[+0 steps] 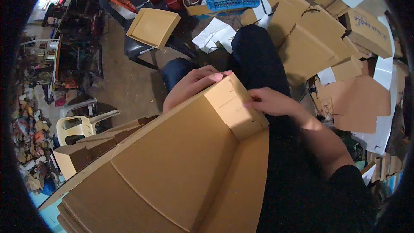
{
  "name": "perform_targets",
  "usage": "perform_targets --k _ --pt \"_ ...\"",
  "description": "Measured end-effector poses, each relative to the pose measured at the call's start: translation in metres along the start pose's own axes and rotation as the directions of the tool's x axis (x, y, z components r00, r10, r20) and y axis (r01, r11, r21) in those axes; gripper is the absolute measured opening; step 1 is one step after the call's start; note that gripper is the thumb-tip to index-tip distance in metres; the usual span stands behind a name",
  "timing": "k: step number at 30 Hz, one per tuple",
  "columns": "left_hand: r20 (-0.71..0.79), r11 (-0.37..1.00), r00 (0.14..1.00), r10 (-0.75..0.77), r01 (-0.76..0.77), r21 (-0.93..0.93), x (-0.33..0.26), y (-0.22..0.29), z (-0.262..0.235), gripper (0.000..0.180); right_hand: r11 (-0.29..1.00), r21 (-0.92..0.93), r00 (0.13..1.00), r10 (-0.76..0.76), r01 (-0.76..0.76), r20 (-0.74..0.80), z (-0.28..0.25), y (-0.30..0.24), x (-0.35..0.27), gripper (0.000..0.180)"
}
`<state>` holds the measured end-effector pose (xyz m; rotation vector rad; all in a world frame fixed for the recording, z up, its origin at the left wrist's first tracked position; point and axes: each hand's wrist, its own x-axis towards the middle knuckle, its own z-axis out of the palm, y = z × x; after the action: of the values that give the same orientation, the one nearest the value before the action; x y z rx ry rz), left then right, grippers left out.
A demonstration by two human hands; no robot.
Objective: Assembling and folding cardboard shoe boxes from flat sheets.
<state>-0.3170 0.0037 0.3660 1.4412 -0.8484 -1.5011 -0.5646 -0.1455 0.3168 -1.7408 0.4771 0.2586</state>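
**Cluttered workshop floor, box on the lap**

Head view: cardboard piles (319, 47) crowd the right; bare floor (125, 86) lies left. Left hand (192, 85) curls fingers over the cardboard box's (181, 155) far edge; right hand (269, 102) pinches its end flap (235, 105).

The big cardboard box (181, 159) fills the lap and blocks the way down and to the left. More folded boxes (82, 151) crowd its left edge. On the right, a heap of flat cardboard (319, 47) closes that side. Bare floor (125, 82) lies open ahead on the left, up to the chair carrying a small box (153, 26).
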Motion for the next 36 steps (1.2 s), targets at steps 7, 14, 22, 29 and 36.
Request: perform_targets --k 7,14,22,29,36 --pt "-0.011 0.996 0.999 0.034 -0.035 -0.081 -0.001 -0.002 0.005 0.032 1.000 -0.003 0.988 -0.010 0.011 0.156 -0.009 0.014 -0.034 0.036" --pt "0.052 0.997 0.998 -0.033 0.030 0.066 0.008 0.005 0.002 0.036 0.975 -0.187 0.991 -0.129 0.122 -0.025 0.005 0.009 -0.038 0.033" --pt "0.035 0.998 0.999 -0.006 0.004 0.066 0.004 0.007 0.003 0.043 0.994 0.012 0.985 -0.108 0.110 -0.132 0.006 -0.005 0.016 0.032" --pt "0.234 0.862 0.893 0.385 -0.438 0.256 0.009 -0.025 -0.019 0.036 0.984 0.065 0.959 -0.146 0.166 -0.243 0.018 0.001 0.040 0.034" --pt "0.003 0.995 1.000 -0.010 0.010 0.104 0.006 -0.005 -0.001 0.044 0.986 -0.071 0.901 -0.166 0.150 -0.401 0.033 -0.007 0.031 0.029"
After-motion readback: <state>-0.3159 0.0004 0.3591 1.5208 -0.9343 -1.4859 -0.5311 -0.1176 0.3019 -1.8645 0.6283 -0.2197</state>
